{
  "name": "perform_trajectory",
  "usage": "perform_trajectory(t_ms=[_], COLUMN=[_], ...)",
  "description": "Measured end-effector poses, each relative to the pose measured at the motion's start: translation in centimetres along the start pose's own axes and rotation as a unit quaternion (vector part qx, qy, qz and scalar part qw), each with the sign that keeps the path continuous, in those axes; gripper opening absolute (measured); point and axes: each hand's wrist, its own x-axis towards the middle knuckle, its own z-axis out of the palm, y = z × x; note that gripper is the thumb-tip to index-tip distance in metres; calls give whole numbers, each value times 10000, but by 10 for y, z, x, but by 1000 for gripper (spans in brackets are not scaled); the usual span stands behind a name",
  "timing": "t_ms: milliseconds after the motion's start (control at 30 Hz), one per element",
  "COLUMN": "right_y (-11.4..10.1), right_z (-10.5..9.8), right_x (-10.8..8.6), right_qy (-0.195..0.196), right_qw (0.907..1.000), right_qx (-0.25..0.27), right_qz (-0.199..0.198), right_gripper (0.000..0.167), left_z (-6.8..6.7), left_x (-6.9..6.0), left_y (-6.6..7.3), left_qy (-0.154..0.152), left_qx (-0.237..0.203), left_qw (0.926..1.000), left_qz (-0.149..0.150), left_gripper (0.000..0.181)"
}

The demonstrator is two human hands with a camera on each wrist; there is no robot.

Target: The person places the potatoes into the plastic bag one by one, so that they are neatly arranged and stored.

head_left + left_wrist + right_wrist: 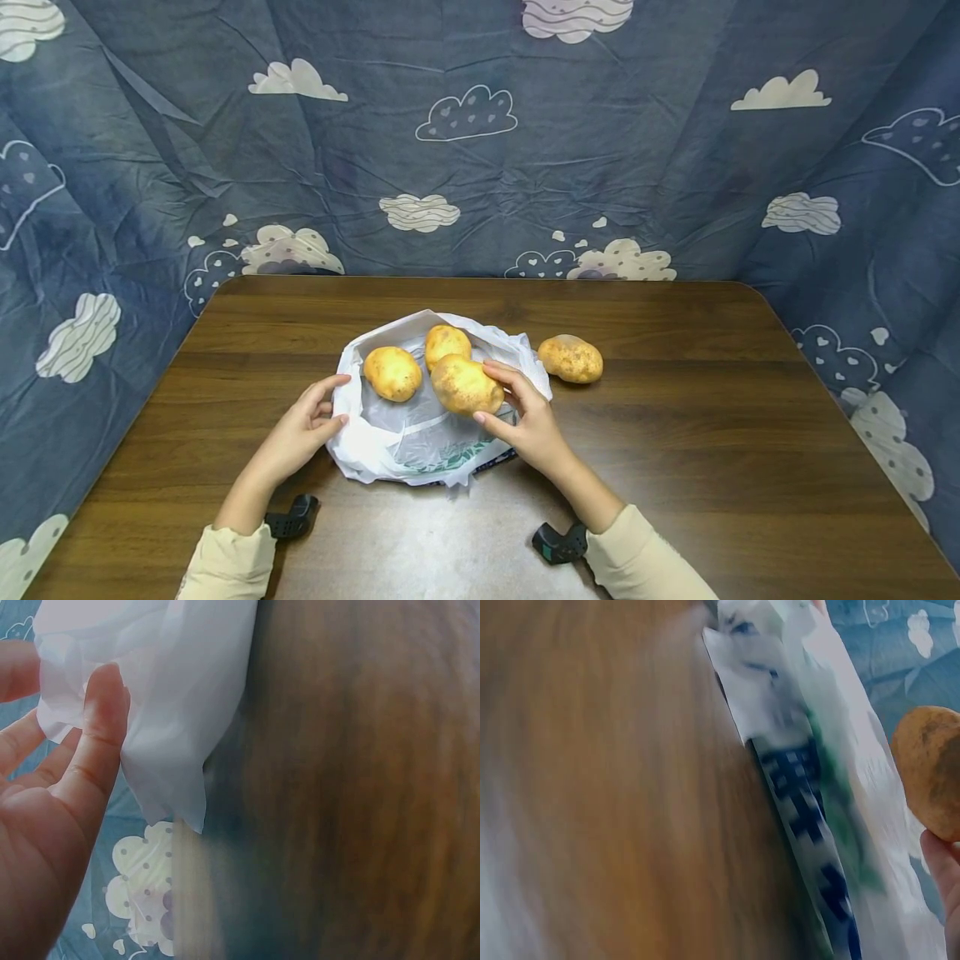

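A white plastic bag (363,446) lies on the table with its mouth spread wide. My left hand (296,433) pinches the bag's left rim; in the left wrist view the thumb (105,709) lies against the thin plastic (172,697). Over the bag's opening, my right hand (534,429) grips a potato (465,387) between thumb and fingers. That same potato (932,769) shows at the edge of the right wrist view, above the bag's printed side (802,787). Inside the bag rest two potatoes, one at the left (393,373) and one behind (447,343).
Another potato (570,359) lies on the brown wooden table (712,417), just right of the bag. Behind the table hangs a blue cloth (480,183) with a cloud pattern. A black wrist device (294,518) is on each of my wrists.
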Motion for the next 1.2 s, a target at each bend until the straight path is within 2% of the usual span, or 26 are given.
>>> perform_trajectory(t_ms=[233,900,1200], right_y=[0,1,2], right_z=[13,34,40], right_x=[0,2,4], right_qy=[-274,-863,-1280], right_qw=[9992,9949,9892], right_qx=[226,187,205], right_qz=[169,497,689], right_gripper=[54,50,48], left_z=[0,0,0], left_x=[0,0,1], left_y=[-1,-2,-2], left_qy=[13,6,-5], left_qx=[47,64,23], left_qw=[10000,10000,10000], left_qz=[9,-29,42], left_gripper=[51,52,51])
